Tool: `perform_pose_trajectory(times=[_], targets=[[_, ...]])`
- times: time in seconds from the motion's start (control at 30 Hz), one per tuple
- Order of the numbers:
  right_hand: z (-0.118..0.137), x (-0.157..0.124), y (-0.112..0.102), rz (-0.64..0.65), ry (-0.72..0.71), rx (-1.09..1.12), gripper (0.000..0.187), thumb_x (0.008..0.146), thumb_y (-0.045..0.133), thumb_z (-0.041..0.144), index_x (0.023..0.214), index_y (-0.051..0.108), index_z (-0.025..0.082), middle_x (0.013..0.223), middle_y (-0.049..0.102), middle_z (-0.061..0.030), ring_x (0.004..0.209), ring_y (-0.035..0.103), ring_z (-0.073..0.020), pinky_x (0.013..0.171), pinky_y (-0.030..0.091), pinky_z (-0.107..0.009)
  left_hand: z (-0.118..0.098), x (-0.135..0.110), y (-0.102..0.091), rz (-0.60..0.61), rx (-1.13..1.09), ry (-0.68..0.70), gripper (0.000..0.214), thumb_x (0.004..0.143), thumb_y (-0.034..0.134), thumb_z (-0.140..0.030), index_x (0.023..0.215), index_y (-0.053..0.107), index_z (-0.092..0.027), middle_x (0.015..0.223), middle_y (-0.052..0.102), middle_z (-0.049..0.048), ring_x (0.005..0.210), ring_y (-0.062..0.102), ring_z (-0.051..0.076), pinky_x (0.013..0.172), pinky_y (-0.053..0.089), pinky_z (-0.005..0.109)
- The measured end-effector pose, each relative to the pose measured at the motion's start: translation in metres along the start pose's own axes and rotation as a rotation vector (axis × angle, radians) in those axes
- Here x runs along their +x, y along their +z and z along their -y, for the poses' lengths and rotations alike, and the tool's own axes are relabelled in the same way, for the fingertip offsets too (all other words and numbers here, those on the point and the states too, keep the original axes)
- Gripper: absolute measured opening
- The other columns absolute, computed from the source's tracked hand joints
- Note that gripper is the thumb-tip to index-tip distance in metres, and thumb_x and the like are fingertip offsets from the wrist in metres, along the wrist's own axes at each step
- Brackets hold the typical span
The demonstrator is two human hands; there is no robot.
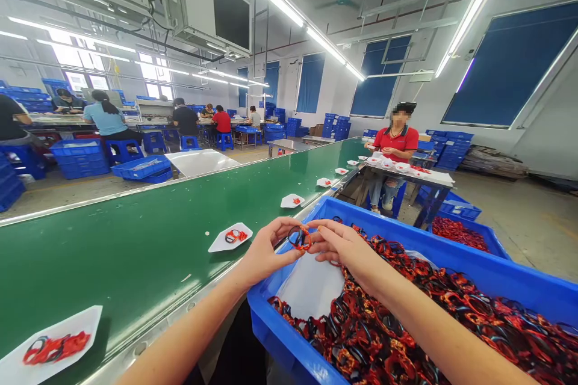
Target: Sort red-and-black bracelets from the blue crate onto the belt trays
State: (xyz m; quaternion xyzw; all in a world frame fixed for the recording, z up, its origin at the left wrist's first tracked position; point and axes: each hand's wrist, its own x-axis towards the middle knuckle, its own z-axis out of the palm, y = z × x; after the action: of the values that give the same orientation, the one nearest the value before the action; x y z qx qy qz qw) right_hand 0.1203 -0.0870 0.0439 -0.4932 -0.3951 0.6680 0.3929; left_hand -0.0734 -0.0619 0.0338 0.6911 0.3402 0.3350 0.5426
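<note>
A thin black-and-red ring (295, 237), perhaps a hair tie, is held up over the near left corner of a blue plastic bin (271, 307). My left hand (270, 252) pinches it between thumb and fingers from the left. From the right, my right hand (343, 248) has its fingertips on the ring's other side; part of its grip is hidden. Below and right of my hands, the bin holds a heap of similar black, red and orange rings (392, 325). White lining (311, 283) shows at the bin's left end.
Along my left runs a green conveyor belt (158, 234) with several white trays, such as one tray (219, 243) carrying red and black pieces. Across from me a person in a red shirt (396, 141) sits at a table (428, 176). Another blue bin (492, 240) stands beyond mine.
</note>
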Motion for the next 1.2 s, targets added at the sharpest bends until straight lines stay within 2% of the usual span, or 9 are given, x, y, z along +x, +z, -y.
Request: perform_pose_trajectory(times=[0.2,0.57,0.7,0.8,0.87,0.97,1.1,1.2], targets=[[0.006,-0.002,0.000,-0.035,-0.013,0.073,0.026,0.089,0.051,0.029,0.110,0.059,0.016,0.094,0.069,-0.0076,0.079,0.063,-0.0114,0.070,0.050,-0.023,-0.001,0.000,0.001,-0.023,-0.004,-0.023,0.042,0.078,0.071,-0.021,0.115,0.052,-0.018,0.122,0.060,0.0078,0.118,0.055,0.019,0.108,0.040,0.035],[0.008,-0.004,0.002,-0.035,-0.026,0.037,0.028,0.088,0.050,0.031,0.110,0.059,0.015,0.095,0.067,-0.0080,0.081,0.063,-0.0126,0.071,0.050,-0.025,-0.002,-0.001,0.000,-0.026,0.014,-0.108,0.043,0.076,0.074,-0.025,0.114,0.053,-0.020,0.116,0.062,0.0051,0.114,0.056,0.017,0.107,0.039,0.036],[0.005,-0.002,0.003,-0.057,-0.087,-0.145,0.033,0.085,0.051,0.037,0.110,0.060,0.017,0.093,0.066,-0.0066,0.080,0.061,-0.0145,0.069,0.049,-0.028,-0.004,0.000,0.000,-0.020,0.004,-0.113,0.041,0.075,0.075,-0.024,0.110,0.055,-0.019,0.113,0.064,0.0060,0.110,0.058,0.018,0.104,0.042,0.036],[-0.001,-0.002,0.007,-0.148,-0.195,-0.370,0.039,0.079,0.061,0.045,0.107,0.060,0.018,0.099,0.065,-0.0061,0.088,0.060,-0.0166,0.078,0.049,-0.032,-0.006,0.001,0.001,-0.002,0.060,-0.104,0.040,0.074,0.075,-0.024,0.109,0.056,-0.018,0.108,0.064,0.0053,0.105,0.060,0.018,0.101,0.043,0.035],[-0.007,-0.002,0.012,-0.137,-0.220,-0.403,0.040,0.074,0.066,0.043,0.106,0.059,0.020,0.106,0.063,-0.0048,0.091,0.060,-0.0161,0.082,0.049,-0.032,-0.007,0.000,0.002,0.035,0.113,-0.083,0.038,0.075,0.074,-0.022,0.109,0.057,-0.018,0.106,0.064,0.0048,0.102,0.060,0.017,0.098,0.044,0.033],[-0.014,-0.001,0.020,-0.121,-0.200,-0.372,0.034,0.077,0.063,0.040,0.105,0.058,0.021,0.103,0.063,-0.0031,0.081,0.060,-0.0137,0.074,0.050,-0.030,-0.009,-0.001,0.005,0.090,0.149,-0.060,0.033,0.078,0.071,-0.023,0.107,0.056,-0.016,0.105,0.064,0.0052,0.100,0.061,0.017,0.094,0.046,0.032],[-0.019,0.000,0.024,-0.121,-0.146,-0.239,0.036,0.084,0.050,0.049,0.098,0.059,0.017,0.093,0.062,-0.0051,0.069,0.056,-0.0129,0.057,0.049,-0.028,-0.009,-0.002,0.007,0.103,0.247,-0.049,0.032,0.077,0.072,-0.026,0.103,0.057,-0.016,0.098,0.063,0.0034,0.093,0.058,0.016,0.089,0.046,0.031],[-0.020,-0.001,0.023,-0.091,-0.121,-0.131,0.037,0.084,0.048,0.049,0.094,0.060,0.015,0.089,0.060,-0.0043,0.067,0.053,-0.0108,0.055,0.049,-0.025,-0.010,-0.002,0.006,0.118,0.280,-0.042,0.034,0.077,0.071,-0.027,0.107,0.058,-0.017,0.100,0.063,0.0033,0.093,0.058,0.016,0.089,0.046,0.031]])
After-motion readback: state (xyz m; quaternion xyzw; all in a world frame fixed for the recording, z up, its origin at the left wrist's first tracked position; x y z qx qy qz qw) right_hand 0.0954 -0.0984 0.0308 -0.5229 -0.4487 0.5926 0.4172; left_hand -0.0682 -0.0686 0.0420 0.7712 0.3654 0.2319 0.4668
